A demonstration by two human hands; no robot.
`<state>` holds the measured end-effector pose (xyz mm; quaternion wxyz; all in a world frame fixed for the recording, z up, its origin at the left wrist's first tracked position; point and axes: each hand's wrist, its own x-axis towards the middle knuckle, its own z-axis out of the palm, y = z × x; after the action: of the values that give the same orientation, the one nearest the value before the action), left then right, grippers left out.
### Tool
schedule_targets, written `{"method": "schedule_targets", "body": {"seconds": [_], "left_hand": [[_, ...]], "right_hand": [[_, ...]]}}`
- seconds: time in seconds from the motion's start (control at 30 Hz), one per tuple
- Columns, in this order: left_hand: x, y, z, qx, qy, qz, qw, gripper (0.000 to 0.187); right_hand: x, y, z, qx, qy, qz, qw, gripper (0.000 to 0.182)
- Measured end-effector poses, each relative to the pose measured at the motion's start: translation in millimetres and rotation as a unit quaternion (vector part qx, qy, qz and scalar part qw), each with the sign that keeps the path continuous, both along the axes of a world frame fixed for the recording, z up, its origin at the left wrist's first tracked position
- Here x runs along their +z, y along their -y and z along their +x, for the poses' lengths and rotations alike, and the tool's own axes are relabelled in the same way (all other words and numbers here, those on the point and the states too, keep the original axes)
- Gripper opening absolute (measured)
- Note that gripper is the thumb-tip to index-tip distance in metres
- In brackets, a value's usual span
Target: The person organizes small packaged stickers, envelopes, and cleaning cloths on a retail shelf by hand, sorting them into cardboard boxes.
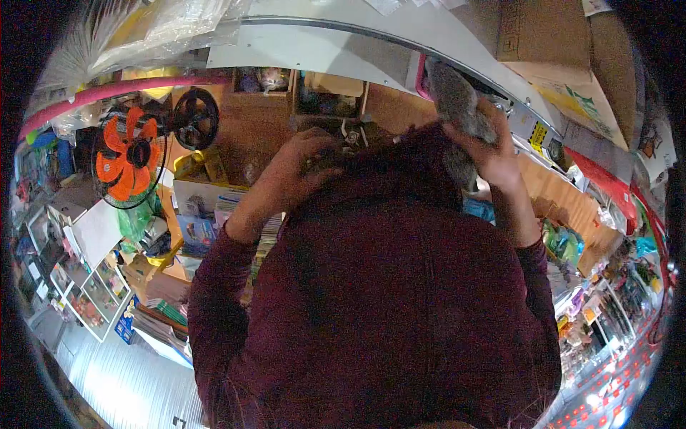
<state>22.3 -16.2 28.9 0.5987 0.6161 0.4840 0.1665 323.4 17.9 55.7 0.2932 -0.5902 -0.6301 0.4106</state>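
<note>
My left hand [293,171] is at the centre-left, its fingers curled around something dark by the upper edge of the maroon garment [400,286]. What it holds is lost in shadow. On the right, my right hand [493,146] grips a grey fuzzy item [457,96], which hangs above and below the fingers. Both forearms come up from the maroon sleeves, and the garment fills the lower middle of the view.
An orange-bladed fan [128,157] stands at the left. Behind the hands are wooden compartments [263,82] with small items. A cardboard box [547,36] is at the upper right, and clear plastic wrapping [171,28] at the upper left. Papers and magazines [161,329] lie lower left.
</note>
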Motion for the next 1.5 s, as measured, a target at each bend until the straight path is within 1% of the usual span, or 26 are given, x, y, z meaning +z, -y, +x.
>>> {"method": "schedule_targets", "body": {"seconds": [0.07,0.1,0.13,0.17,0.27,0.3,0.4,0.47,0.57,0.6,0.67,0.7,0.8,0.87,0.93,1.0,1.07,1.13,1.17,1.23,1.3,1.37,1.4,1.43,1.47,1.5], "left_hand": [[30.2,5.7,-6.0,-0.041,-0.024,0.105,0.993,0.028],[54.4,9.7,-8.7,-0.039,-0.024,0.106,0.993,0.028],[83.7,14.5,-11.4,-0.004,0.0,0.022,1.0,0.027],[102.6,18.6,-14.3,0.03,0.025,-0.064,0.997,0.026],[119.1,28.0,-22.9,0.004,-0.022,-0.083,0.996,0.028],[117.0,31.5,-27.0,0.006,-0.023,-0.082,0.996,0.028],[104.9,40.2,-39.6,-0.012,0.063,-0.169,0.983,0.031],[106.5,50.3,-44.6,0.051,0.14,-0.258,0.955,0.033],[110.2,52.3,-47.0,0.044,0.119,-0.193,0.973,0.033],[104.2,51.4,-50.3,0.046,0.119,-0.194,0.973,0.033],[85.7,47.7,-57.4,-0.036,0.05,-0.28,0.958,0.036],[84.6,46.4,-57.7,-0.035,0.051,-0.279,0.958,0.036],[80.7,45.2,-53.9,-0.046,-0.029,-0.268,0.962,0.034],[70.1,55.7,-42.9,0.196,-0.066,-0.152,0.967,0.028],[27.2,53.1,-45.3,0.186,-0.086,-0.09,0.975,0.026],[8.4,39.4,-43.7,0.178,-0.105,-0.024,0.978,0.024],[3.8,28.6,-34.1,0.18,-0.199,0.092,0.959,0.023],[-20.7,23.7,-37.8,0.154,-0.234,0.085,0.956,0.023],[-39.5,25.2,-41.4,0.125,-0.271,0.077,0.951,0.023],[-130.8,54.7,-46.7,0.113,-0.25,0.107,0.956,0.024],[-155.2,58.4,-60.2,0.097,-0.228,0.145,0.958,0.025],[-141.8,63.3,-71.6,0.122,0.001,-0.115,0.986,0.029],[-120.1,63.7,-77.2,0.121,0.003,-0.116,0.986,0.029],[-88.3,62.3,-84.4,0.154,0.011,-0.251,0.956,0.031],[-70.5,62.2,-94.3,0.185,0.018,-0.379,0.906,0.032],[-87.9,73.1,-114.4,0.186,0.017,-0.374,0.908,0.032]], "right_hand": [[24.7,7.2,18.8,0.137,0.009,0.121,0.983,0.051],[34.6,1.2,25.5,0.219,-0.062,0.119,0.966,0.055],[40.9,-2.5,32.4,0.299,-0.132,0.113,0.938,0.059],[43.6,4.5,42.6,0.301,-0.132,0.112,0.938,0.059],[57.0,39.3,71.9,0.21,-0.019,-0.03,0.977,0.069],[56.5,38.7,73.2,0.212,-0.02,-0.028,0.977,0.069],[53.3,31.4,75.3,0.187,-0.077,-0.172,0.964,0.069],[53.5,33.1,76.7,0.166,-0.114,-0.278,0.939,0.07],[58.5,28.9,77.6,0.19,-0.052,-0.204,0.959,0.071],[53.7,28.6,84.5,0.191,-0.052,-0.205,0.958,0.071],[40.5,28.5,102.9,0.327,0.051,-0.258,0.908,0.082],[42.4,25.8,97.9,0.328,0.052,-0.257,0.907,0.082],[51.8,14.1,60.9,0.348,0.083,-0.165,0.919,0.074],[47.5,2.7,31.3,0.249,0.037,-0.028,0.967,0.037],[27.4,-1.4,11.8,0.162,0.187,-0.027,0.968,0.036],[-23.8,-2.6,11.2,0.142,0.29,0.021,0.946,0.038],[-61.4,-5.7,6.1,0.16,0.286,0.11,0.938,0.038],[-106.8,-10.5,10.8,0.193,0.312,0.087,0.926,0.036],[-120.3,-11.0,11.7,0.223,0.336,0.061,0.913,0.035],[-130.5,-3.7,15.1,0.225,0.333,0.018,0.915,0.031],[-142.8,6.7,26.1,0.2,0.271,0.02,0.941,0.035],[-115.8,2.9,23.1,0.214,0.235,-0.021,0.948,0.037],[-106.7,1.7,22.3,0.227,0.197,-0.062,0.952,0.039],[-111.0,3.6,27.5,0.226,0.198,-0.063,0.952,0.039],[-124.3,5.8,39.9,0.131,0.169,-0.057,0.975,0.039],[-144.8,5.7,57.7,0.035,0.138,-0.048,0.989,0.039]]}}
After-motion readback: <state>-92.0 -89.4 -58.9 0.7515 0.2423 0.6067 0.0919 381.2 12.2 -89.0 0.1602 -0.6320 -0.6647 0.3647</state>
